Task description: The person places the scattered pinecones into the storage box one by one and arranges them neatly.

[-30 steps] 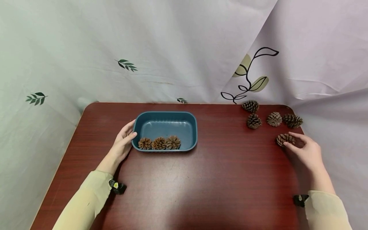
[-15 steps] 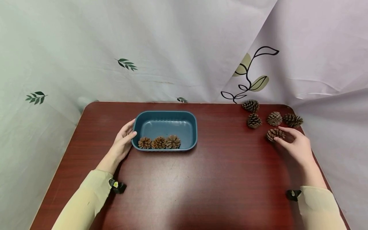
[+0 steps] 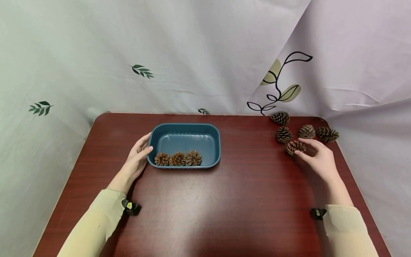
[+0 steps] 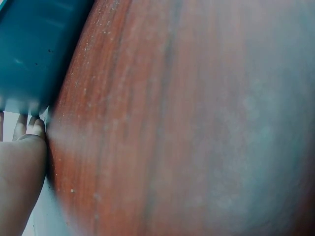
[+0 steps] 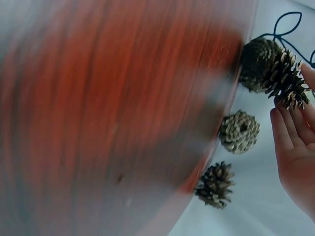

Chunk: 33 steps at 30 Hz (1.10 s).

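Observation:
A pine cone [image 3: 295,147] is pinched between the thumb and fingers of my right hand [image 3: 321,159], over the right side of the table. In the right wrist view that pine cone [image 5: 287,78] shows at the fingertips. My left hand [image 3: 137,157] grips the left end of a blue rectangular tub [image 3: 217,162], thumb over its rim and fingers along the outside. A row of pine cones [image 3: 178,159] lies inside the tub along its near wall. Behind my right hand, several more pine cones [image 3: 284,134] lie at the table's far right corner.
The dark red wooden table [image 3: 244,200] ends at a pale cloth [image 3: 192,53] with leaf prints, which hangs behind it and at both sides. One loose pine cone [image 3: 327,134] lies at the table's right edge.
My right hand has moved left with the pine cone, from near the right edge to just in front of the other pine cones. The left hand and the tub have stayed in place.

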Tool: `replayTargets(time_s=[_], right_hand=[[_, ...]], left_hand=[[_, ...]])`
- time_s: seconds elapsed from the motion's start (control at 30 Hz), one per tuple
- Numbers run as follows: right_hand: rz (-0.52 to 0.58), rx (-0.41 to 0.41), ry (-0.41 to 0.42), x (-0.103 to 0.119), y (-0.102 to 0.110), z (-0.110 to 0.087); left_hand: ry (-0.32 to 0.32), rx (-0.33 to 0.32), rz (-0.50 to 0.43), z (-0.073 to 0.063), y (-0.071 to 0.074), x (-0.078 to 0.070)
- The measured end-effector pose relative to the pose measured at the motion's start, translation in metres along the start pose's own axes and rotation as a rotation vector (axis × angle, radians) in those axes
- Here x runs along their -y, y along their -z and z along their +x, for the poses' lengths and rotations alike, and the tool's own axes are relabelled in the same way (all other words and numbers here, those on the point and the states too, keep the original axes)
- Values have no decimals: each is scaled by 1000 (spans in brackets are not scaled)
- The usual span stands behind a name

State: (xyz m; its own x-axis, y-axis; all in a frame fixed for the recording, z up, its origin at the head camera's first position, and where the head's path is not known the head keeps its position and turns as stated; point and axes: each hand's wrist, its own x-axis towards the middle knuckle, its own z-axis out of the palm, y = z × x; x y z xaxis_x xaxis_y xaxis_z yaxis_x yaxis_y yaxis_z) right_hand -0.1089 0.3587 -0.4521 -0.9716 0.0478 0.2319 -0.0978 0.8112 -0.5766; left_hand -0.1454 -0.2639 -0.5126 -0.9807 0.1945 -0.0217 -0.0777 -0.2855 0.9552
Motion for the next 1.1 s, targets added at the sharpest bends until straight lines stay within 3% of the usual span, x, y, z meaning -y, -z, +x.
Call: replayTargets(time_s=[1.1], right_hand=[[202,82,104,44,-49,16]], left_hand=[[11,-14,-11,1,1,1]])
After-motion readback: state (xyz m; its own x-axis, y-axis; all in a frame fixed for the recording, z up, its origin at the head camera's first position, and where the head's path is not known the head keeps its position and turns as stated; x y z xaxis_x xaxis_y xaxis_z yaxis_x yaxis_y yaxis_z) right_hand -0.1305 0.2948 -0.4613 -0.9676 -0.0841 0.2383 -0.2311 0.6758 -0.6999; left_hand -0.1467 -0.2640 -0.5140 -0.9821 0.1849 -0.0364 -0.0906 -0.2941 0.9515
